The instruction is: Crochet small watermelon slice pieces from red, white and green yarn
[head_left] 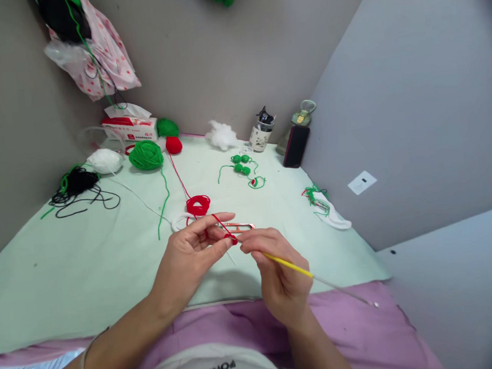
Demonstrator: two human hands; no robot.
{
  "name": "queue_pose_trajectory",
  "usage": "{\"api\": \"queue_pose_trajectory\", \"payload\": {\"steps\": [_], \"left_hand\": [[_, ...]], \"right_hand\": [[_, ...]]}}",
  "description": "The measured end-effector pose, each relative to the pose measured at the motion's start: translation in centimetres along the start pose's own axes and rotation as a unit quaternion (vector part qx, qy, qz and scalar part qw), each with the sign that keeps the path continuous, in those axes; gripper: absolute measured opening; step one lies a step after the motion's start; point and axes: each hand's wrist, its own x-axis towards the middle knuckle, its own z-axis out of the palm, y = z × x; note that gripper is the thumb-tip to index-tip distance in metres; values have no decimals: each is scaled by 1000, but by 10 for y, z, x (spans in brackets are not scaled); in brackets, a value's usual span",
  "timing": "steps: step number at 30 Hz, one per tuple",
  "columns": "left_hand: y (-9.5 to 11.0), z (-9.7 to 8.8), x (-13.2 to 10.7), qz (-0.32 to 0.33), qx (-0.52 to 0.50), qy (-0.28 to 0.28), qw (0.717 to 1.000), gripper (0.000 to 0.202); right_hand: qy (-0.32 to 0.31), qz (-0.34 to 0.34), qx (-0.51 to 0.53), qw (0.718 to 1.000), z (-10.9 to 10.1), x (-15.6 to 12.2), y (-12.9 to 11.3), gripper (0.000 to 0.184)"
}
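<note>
My left hand pinches a small red crochet piece, with red yarn looped over its forefinger. That yarn runs back to a red coil and a red yarn ball. My right hand is closed on a yellow-handled crochet hook, its tip at the red piece. The hook's thin metal shaft sticks out to the right past my wrist. Both hands meet above the near middle of the pale green table.
A green yarn ball, white yarn, black yarn, a tissue box, white stuffing, a jar, a dark box, small green crocheted balls and scissors lie around. Walls close in left, behind and right.
</note>
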Motion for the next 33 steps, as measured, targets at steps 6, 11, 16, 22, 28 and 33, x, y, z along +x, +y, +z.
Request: {"api": "queue_pose_trajectory", "payload": {"steps": [6, 11, 16, 22, 28, 33], "left_hand": [[-6, 1, -1, -32, -16, -22, 999, 32], [-11, 4, 0, -48, -90, -8, 995, 29], [-9, 5, -3, -15, -51, 10, 999, 26], [-10, 6, -6, -35, -79, -1, 996, 39], [-9, 6, -7, -77, -152, -31, 985, 41], [-8, 6, -7, -61, -134, -12, 989, 33]], "right_hand": [[48, 13, 40, 998, 7, -3, 3, 27], [116, 58, 62, 990, 17, -7, 7, 25], [94, 51, 43, 993, 17, -8, 6, 28], [88, -37, -56, 994, 20, -11, 5, 33], [98, -24, -24, 995, 18, -13, 7, 33], [94, 8, 38, 995, 14, -12, 4, 34]]}}
